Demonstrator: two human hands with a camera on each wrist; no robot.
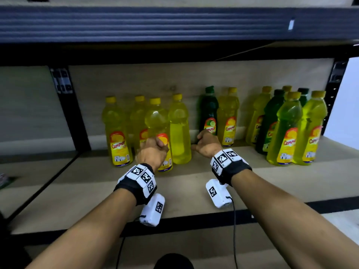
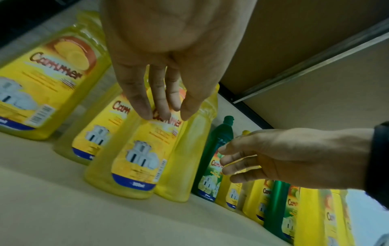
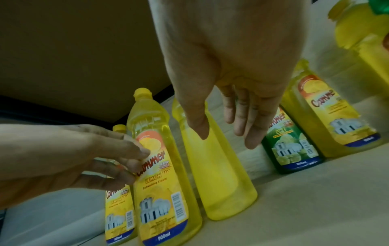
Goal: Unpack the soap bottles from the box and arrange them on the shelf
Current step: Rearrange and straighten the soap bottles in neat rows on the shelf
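Several yellow and green soap bottles stand on the wooden shelf (image 1: 194,191). My left hand (image 1: 153,150) (image 2: 164,106) reaches with straight fingers to the label of the front yellow bottle (image 1: 157,121) (image 2: 134,159) (image 3: 160,183), and its fingertips touch the label. My right hand (image 1: 206,143) (image 3: 240,119) hangs open over the gap between a plain-sided yellow bottle (image 1: 179,133) (image 3: 221,174) and a green bottle (image 1: 208,111) (image 3: 292,149). It holds nothing. No box is in view.
A tight cluster of yellow and green bottles (image 1: 287,129) fills the shelf's right end. Black uprights (image 1: 75,117) bound the bay on the left. The upper shelf's blue-grey edge (image 1: 174,24) hangs overhead. Bare board lies in front of the bottles.
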